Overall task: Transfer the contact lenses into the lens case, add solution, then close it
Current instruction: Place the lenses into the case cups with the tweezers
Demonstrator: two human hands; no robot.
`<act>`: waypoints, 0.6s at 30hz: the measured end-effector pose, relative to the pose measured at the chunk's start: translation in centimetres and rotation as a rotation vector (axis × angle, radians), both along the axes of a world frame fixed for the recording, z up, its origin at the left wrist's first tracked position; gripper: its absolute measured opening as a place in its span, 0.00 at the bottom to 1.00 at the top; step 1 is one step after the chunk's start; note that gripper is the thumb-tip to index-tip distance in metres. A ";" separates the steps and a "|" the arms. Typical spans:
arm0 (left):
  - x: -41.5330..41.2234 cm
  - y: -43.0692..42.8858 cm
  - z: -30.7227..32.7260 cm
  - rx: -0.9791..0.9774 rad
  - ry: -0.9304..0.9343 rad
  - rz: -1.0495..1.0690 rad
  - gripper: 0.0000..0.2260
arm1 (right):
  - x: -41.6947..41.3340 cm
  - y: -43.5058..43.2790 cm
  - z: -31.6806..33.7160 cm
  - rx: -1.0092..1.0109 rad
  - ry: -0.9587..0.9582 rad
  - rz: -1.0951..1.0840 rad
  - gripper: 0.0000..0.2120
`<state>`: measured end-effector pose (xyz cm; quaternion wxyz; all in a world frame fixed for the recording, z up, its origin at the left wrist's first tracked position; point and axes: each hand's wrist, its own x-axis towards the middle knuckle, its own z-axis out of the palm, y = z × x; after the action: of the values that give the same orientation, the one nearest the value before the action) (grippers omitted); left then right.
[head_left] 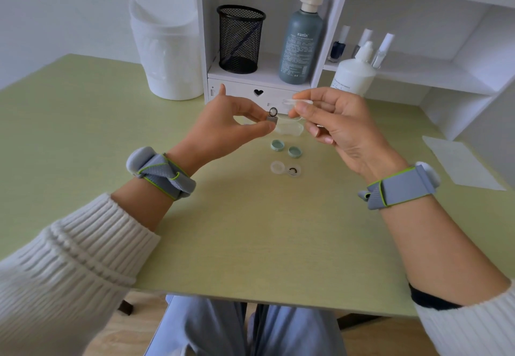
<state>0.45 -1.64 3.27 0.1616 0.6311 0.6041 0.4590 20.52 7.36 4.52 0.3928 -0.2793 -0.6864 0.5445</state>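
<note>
My left hand [234, 124] pinches a small grey lens tool [271, 119] above the table, and a dark-ringed contact lens [273, 111] sits on its tip. Just right of it, my right hand [340, 121] holds a clear plastic lens pack [298, 102] by its edge. Below the hands a second clear pack [289, 129] lies on the table. Nearer to me stand two green caps [277, 144] [294, 151]. The clear lens case [278, 166] lies open in front of them, with a dark lens [292, 171] in its right well. The white solution bottle [354, 75] stands behind my right hand.
A white shelf unit [262, 77] at the back holds a black mesh pen cup [241, 39], a grey-blue bottle [302, 46] and small nail polish bottles [338, 49]. A white lidded bin [167, 49] stands back left. A white sheet [462, 163] lies at the right.
</note>
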 end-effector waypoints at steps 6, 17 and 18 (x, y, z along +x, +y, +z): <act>0.0 0.0 0.0 0.004 -0.005 -0.002 0.04 | -0.2 -0.1 -0.2 0.059 -0.075 -0.061 0.03; 0.0 0.0 -0.1 0.016 -0.012 0.004 0.02 | -0.9 -0.8 -0.2 0.086 -0.125 -0.061 0.03; 0.0 0.0 -0.1 0.016 -0.013 0.005 0.03 | -0.9 -0.8 -0.2 0.088 -0.130 -0.062 0.03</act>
<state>0.45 -1.60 3.13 0.1592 0.6277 0.6009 0.4686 19.64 6.57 4.29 0.3758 -0.3178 -0.7248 0.4821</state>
